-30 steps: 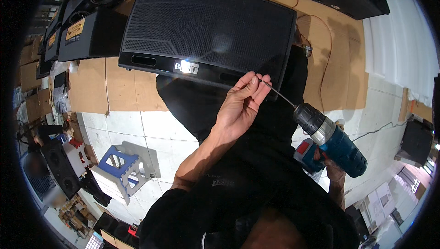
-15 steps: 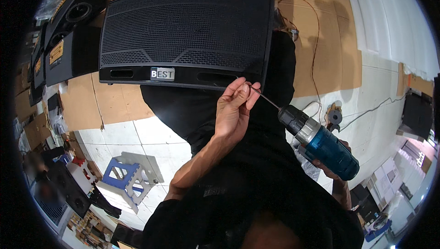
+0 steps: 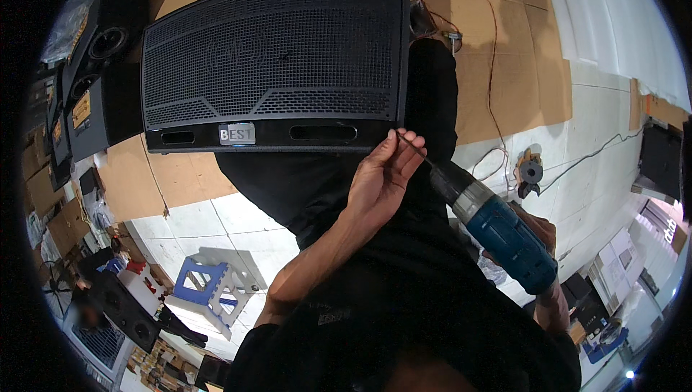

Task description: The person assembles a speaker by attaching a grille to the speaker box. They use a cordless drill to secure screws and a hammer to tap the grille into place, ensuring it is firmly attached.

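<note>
A black loudspeaker with a metal mesh grille lies in front of me, its near edge over my dark-clothed legs. My right hand is wrapped round the grip of a blue cordless drill, partly hidden behind its body. From the chuck a long thin driver bit points up and left to the speaker's near right corner. The fingers of my left hand are closed round the bit close to its tip. Whether a screw sits at the tip is hidden by those fingers.
Flattened cardboard covers the tiled floor under and beside the speaker. A thin red wire runs across it on the right. Near a round dark grey part lies a cable. More speakers stand at left, with a blue-and-white step stool nearer me.
The speaker sits further left and slightly lower in view. Both hands have brought the bit's tip to the speaker's near right corner, and the drill has shifted a little left and down.
</note>
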Available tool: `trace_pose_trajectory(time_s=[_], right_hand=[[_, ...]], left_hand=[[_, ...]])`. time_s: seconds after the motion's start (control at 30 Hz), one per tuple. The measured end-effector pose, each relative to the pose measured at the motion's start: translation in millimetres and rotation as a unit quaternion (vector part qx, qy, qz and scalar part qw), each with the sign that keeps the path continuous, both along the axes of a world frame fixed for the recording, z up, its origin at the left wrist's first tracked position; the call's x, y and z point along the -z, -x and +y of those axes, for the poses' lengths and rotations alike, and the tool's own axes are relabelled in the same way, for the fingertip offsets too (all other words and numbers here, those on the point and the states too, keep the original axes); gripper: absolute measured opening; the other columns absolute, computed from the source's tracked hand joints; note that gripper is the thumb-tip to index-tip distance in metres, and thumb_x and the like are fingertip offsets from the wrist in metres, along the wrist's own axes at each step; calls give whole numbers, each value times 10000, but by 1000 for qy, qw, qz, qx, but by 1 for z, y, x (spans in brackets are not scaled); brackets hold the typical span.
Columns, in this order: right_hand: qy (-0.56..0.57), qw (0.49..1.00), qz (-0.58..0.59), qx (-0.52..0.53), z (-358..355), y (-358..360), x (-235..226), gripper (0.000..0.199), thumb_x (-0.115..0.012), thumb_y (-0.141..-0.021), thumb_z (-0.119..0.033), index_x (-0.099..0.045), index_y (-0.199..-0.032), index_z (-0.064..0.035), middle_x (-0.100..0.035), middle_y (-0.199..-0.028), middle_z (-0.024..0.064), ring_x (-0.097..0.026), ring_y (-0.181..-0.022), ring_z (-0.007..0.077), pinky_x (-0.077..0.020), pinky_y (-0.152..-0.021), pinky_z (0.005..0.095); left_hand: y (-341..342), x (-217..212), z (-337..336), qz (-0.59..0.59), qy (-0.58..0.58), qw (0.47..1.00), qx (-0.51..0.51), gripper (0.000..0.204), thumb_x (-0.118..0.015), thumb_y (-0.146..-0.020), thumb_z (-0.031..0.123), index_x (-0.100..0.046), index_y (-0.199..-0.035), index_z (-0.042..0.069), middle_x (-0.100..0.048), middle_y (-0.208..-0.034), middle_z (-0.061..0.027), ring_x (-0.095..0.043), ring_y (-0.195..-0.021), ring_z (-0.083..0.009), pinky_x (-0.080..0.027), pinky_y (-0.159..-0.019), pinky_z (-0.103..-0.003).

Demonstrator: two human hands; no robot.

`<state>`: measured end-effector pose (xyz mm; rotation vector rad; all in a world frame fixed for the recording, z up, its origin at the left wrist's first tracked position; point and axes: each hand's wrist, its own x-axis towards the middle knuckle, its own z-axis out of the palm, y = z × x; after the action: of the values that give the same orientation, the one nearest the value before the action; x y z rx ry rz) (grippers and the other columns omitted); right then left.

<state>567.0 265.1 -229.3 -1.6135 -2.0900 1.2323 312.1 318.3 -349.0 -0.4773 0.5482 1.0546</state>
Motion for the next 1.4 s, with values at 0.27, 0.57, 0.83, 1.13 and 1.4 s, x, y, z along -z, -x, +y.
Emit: trace_pose_trajectory(time_s=[0.27,0.57,0.83,1.13,1.4], right_hand=[[52,998,8,-29,40,21,-14,728,-777,-679,-189,-494,-1330,-32,-667,-1087,151,-682,-916,265,-541,-865,433],[120,993,-19,-1,60,37,-27,682,-785,-708,-141,-496,-1313,-15,-684,-1033,153,-692,-909,252,-552,-854,397],[131,991,-29,-13,75,54,-38,629,-801,-723,-167,-524,-1266,-11,-695,-1003,143,-699,-885,235,-560,-835,378],[75,992,-96,-24,95,88,-58,383,-827,-733,-231,-631,-993,-29,-679,-812,103,-667,-681,207,-525,-692,322],[133,973,-172,-76,115,109,-71,277,-785,-780,-232,-650,-957,-68,-664,-823,110,-646,-689,218,-513,-667,329]], left_hand=[[-6,13,13,-17,57,997,-43,180,-439,-991,106,-575,-1022,-9,-651,-998,-112,-644,-973,-217,-503,-977,-370],[-12,16,20,-30,92,994,-58,240,-379,-1015,133,-567,-1048,-12,-665,-992,-118,-657,-961,-212,-545,-910,-355],[-9,18,22,-48,109,991,-55,296,-322,-1034,156,-556,-1068,-21,-659,-989,-122,-658,-937,-210,-543,-892,-341],[-6,20,26,-72,123,988,-63,276,-362,-1027,154,-556,-1057,-40,-654,-1003,-140,-643,-956,-222,-501,-943,-333],[-3,19,32,-64,174,981,-52,284,-343,-1032,152,-555,-1044,-37,-662,-989,-130,-646,-949,-203,-504,-908,-297]])
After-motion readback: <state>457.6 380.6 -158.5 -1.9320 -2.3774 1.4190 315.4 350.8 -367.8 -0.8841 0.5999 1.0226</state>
